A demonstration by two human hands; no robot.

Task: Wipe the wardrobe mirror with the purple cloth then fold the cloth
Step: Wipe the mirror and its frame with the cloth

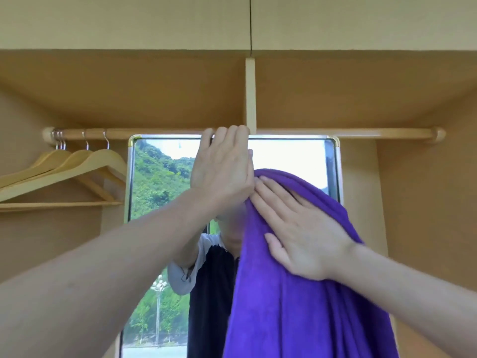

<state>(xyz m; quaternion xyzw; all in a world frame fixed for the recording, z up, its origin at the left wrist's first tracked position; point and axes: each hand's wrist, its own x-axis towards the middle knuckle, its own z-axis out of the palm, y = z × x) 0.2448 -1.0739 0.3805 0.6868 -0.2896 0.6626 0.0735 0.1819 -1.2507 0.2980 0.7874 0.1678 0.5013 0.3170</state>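
Our right hand (299, 228) lies flat, fingers straight, pressing the purple cloth (296, 306) to the mirror (160, 177). The cloth hangs lengthwise, straight down. Our left hand (222, 166) hooks curled fingers over the mirror's top edge.

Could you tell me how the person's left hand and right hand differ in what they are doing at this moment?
The left hand reaches higher, fingers hooked over the mirror's top edge; the right hand sits lower. The left hand touches no cloth that I can see; the right hand presses flat, fingers straight, on the purple cloth. Both are raised at the mirror.
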